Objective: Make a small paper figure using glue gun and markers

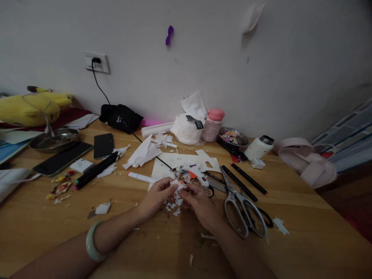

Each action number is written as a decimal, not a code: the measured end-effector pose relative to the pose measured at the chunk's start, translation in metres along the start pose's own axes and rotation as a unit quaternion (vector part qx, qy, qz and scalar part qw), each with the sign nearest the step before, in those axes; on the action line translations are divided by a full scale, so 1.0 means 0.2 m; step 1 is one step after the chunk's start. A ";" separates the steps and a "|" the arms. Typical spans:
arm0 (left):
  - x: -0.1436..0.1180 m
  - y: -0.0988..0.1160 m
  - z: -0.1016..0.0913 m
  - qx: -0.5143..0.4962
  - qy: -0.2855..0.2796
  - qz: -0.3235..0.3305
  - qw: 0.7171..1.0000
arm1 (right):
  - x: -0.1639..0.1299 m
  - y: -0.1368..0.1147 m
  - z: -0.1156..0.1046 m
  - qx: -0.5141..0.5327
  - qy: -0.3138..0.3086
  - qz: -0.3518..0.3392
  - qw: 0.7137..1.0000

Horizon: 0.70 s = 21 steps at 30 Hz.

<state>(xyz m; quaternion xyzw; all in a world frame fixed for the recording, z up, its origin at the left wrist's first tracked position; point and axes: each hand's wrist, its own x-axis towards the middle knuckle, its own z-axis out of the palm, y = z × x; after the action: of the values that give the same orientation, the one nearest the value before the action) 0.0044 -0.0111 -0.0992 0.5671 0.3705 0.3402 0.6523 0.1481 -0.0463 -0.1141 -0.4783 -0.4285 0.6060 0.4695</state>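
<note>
Both my hands meet over the middle of the wooden table [116, 232]. Between the fingertips of my left hand [158, 195] and my right hand [200, 201] is a small piece of white paper [177, 185] with a touch of orange on it. Each hand pinches one side of it. Torn paper scraps [176, 207] lie just below the fingers. Beyond the hands is a cluttered heap with a white and orange tool [197, 174], partly hidden, on a drawn-on paper sheet [162, 164]. A pair of large scissors [240, 207] lies right of my right hand.
Black markers [250, 179] lie behind the scissors; a white marker [142, 178] is left of the heap. Crumpled paper [145, 153], a tissue pack [188, 130], a white bottle [259, 147] and a metal bowl [232, 137] stand farther back. Two dark phones [64, 158] lie left.
</note>
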 end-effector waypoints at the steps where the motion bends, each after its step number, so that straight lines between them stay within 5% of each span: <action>1: 0.00 0.00 0.00 0.003 -0.001 -0.005 1.000 | 0.00 0.01 0.00 -0.020 0.001 -0.009 1.000; 21: 0.00 -0.01 0.02 -0.014 0.002 0.022 1.000 | 0.01 0.06 0.02 -0.052 0.060 -0.059 0.995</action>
<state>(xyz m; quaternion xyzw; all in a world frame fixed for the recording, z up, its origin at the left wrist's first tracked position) 0.0075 -0.0119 -0.1001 0.5655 0.3542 0.3608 0.6516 0.1425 -0.0461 -0.1260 -0.5120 -0.4579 0.5241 0.5035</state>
